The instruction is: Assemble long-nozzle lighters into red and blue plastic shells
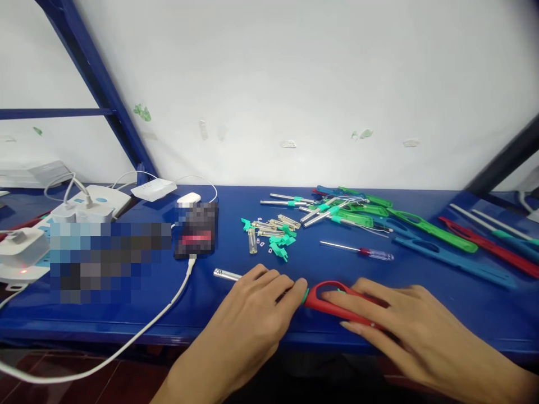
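A long-nosed lighter with a red handle (326, 306) lies across both hands near the front edge of the bench. My left hand (261, 311) is closed around its metal tube (226, 274), whose slotted tip sticks out to the left. A green collar shows between the tube and the handle. Gripping the red handle is my right hand (391, 322), with one finger at the trigger opening. Beyond the hands sit small clear fuel tanks (272, 227) and green trigger pieces (283, 242). A screwdriver (377, 254) with a clear and red handle lies to their right.
Metal lighter tubes (322, 210) are heaped at the back, with green handle shells (433, 229), blue shells (455, 261) and red shells (492, 247) rightward. At left are a phone (196, 230), a white cable (138, 334) and power strips (99, 199). A white wall (315, 84) stands behind.
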Demonstrator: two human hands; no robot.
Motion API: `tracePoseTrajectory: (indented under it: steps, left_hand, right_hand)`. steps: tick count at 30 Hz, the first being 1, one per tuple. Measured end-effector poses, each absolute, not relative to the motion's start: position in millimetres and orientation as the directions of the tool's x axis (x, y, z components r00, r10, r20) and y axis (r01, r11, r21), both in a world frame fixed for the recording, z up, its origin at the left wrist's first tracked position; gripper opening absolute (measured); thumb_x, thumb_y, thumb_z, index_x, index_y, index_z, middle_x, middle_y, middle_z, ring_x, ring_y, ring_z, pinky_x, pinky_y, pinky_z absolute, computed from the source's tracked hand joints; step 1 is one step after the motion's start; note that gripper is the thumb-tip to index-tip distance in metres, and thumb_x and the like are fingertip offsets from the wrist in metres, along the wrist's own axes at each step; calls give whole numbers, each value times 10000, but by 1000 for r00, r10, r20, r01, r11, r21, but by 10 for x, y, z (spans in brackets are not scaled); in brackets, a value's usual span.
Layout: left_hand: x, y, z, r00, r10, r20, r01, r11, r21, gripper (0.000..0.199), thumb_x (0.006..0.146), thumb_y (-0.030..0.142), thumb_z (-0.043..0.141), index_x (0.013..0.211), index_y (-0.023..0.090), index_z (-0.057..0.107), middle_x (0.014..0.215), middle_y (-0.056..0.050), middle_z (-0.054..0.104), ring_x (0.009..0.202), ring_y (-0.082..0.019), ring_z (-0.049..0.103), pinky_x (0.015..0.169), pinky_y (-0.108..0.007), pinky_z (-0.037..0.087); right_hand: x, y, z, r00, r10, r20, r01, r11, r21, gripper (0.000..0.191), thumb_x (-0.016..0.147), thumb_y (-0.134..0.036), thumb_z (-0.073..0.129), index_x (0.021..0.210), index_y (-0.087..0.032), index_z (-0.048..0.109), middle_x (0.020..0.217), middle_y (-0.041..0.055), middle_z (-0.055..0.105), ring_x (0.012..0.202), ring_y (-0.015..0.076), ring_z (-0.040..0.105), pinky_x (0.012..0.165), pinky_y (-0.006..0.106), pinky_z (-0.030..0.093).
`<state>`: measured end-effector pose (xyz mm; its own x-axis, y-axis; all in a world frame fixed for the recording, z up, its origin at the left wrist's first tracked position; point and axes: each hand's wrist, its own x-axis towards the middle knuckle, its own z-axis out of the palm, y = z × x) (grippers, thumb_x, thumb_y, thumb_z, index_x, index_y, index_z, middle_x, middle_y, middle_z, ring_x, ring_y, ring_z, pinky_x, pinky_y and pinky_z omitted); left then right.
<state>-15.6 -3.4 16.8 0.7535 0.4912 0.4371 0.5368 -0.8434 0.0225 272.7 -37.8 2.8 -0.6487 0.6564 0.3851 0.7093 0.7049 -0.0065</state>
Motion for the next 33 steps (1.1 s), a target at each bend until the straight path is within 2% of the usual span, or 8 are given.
tracePoseTrajectory:
  steps: [8, 12, 14, 16, 19, 21, 24, 33]
  left_hand:
    - [-169, 37, 106, 699, 440, 564, 530, -848, 5, 546, 891, -124, 342, 1307, 112, 605, 950, -48, 739, 832, -216, 713, 820, -396, 617]
    - [-167, 54, 44, 709, 452, 542, 533, -846, 9, 532, 924, -120, 364, 1341, 102, 607, 1030, -72, 762, 1008, -236, 736, 974, -444, 591]
    - [-158, 48, 40, 694, 433, 575, 540, -842, -18, 515, 973, -87, 418, 1421, 107, 578, 1171, -108, 760, 1314, -293, 638, 1144, -521, 484]
    - [-148, 23, 49, 637, 430, 640, 585, -810, -39, 560, 990, -34, 518, 1517, 154, 523, 1442, -160, 655, 1551, -370, 390, 1222, -603, 374]
    - [-134, -28, 54, 544, 408, 733, 622, -783, -25, 601, 959, -12, 575, 1519, 203, 528, 1653, -189, 449, 1617, -409, 236, 1198, -614, 405]
    - [-118, -41, 41, 525, 393, 755, 602, -799, -3, 527, 953, -22, 539, 1441, 172, 587, 1603, -195, 517, 1597, -385, 308, 1168, -577, 470]
    - [-80, -16, 16, 533, 461, 710, 621, -782, 42, 407, 973, 1, 502, 1319, 134, 670, 1516, -201, 609, 1538, -392, 425, 1102, -572, 556]
    - [-18, 40, 20, 571, 589, 573, 687, -724, 60, 409, 994, 42, 442, 1289, 135, 709, 1468, -171, 660, 1453, -395, 541, 1059, -625, 588]
  right_hand:
    - [2669, -263, -36, -646, 675, 357, 722, 692, -1, 410, 1115, -326, 440, 1494, -384, 586, 1166, 25, 772, 858, 158, 781, 645, 271, 532]
    - [2647, -297, -113, -624, 683, 381, 746, 666, 27, 379, 1100, -363, 478, 1447, -356, 630, 1213, 29, 805, 948, 203, 808, 686, 281, 602]
    - [2655, -316, -149, -571, 699, 431, 777, 629, 10, 366, 1078, -388, 520, 1415, -346, 656, 1242, 30, 812, 1017, 241, 811, 710, 299, 640]
    - [2667, -314, -167, -483, 736, 474, 815, 576, -64, 385, 1056, -396, 561, 1424, -341, 658, 1265, 37, 809, 1071, 270, 803, 776, 333, 671]
    - [2678, -265, -153, -371, 808, 457, 828, 511, -231, 416, 1053, -368, 569, 1460, -325, 647, 1335, 59, 777, 1157, 290, 774, 951, 397, 657]
    - [2684, -224, -137, -310, 844, 438, 829, 465, -309, 403, 1058, -376, 566, 1444, -318, 665, 1353, 64, 768, 1189, 303, 760, 1000, 433, 637]
    - [2695, -187, -131, -223, 876, 428, 843, 394, -367, 403, 1055, -439, 567, 1419, -312, 684, 1308, 65, 790, 1150, 312, 776, 946, 435, 656]
    - [2669, -148, -31, -79, 907, 414, 760, 324, -563, 413, 1035, -535, 548, 1315, -293, 731, 1028, 22, 845, 791, 230, 804, 674, 265, 633]
